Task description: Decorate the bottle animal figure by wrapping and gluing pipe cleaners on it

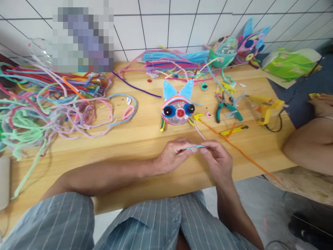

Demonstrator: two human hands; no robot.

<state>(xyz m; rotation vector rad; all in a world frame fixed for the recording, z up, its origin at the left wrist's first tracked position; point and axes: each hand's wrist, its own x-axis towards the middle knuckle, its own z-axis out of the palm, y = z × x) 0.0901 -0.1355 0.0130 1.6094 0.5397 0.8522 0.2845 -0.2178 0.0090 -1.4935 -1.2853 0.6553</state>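
Observation:
My left hand point(173, 155) and my right hand point(218, 159) meet above the near edge of the wooden table point(135, 142). Both pinch the ends of a short light blue pipe cleaner piece point(195, 147) held level between the fingertips. Just beyond them stands a round craft figure point(178, 109) with blue fuzzy ears, two dark button eyes and a red button nose. A long orange pipe cleaner point(234, 146) runs from the figure toward the table's right edge, passing close to my right hand.
A big tangle of coloured pipe cleaners point(39, 100) covers the table's left side, more lie at the back point(174, 62). Green-handled pliers point(223, 107), a yellow glue gun point(265, 107) and a yellow cutter point(234, 130) lie right. Another person's arm point(309, 142) rests at the right edge.

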